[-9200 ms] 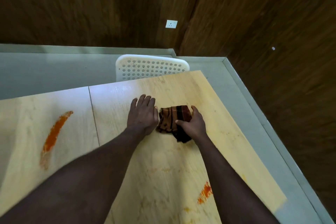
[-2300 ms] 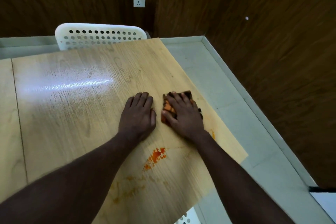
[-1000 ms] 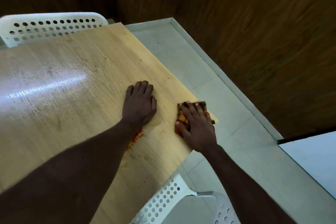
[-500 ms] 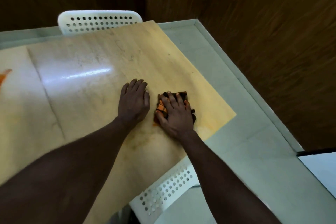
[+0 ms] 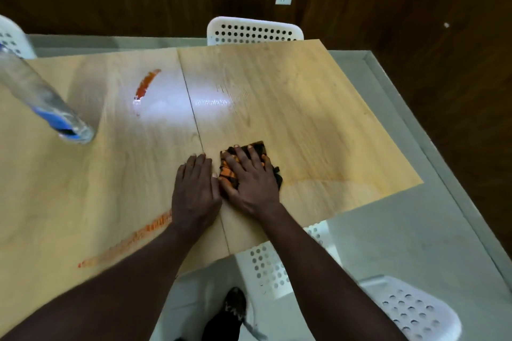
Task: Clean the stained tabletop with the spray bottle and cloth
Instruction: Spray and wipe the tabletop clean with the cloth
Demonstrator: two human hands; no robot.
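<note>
Your right hand lies flat on the folded brown-and-orange cloth, fingers spread and pressing it to the light wood tabletop, not gripping it. Your left hand rests palm down just beside it, fingers together and extended, holding nothing. Both forearms reach forward from the near edge. The cloth sits right of the tabletop seam, stained orange. An orange streak lies far left of the seam; a longer smear runs near your left forearm. The clear spray bottle stands at far left, blurred.
</note>
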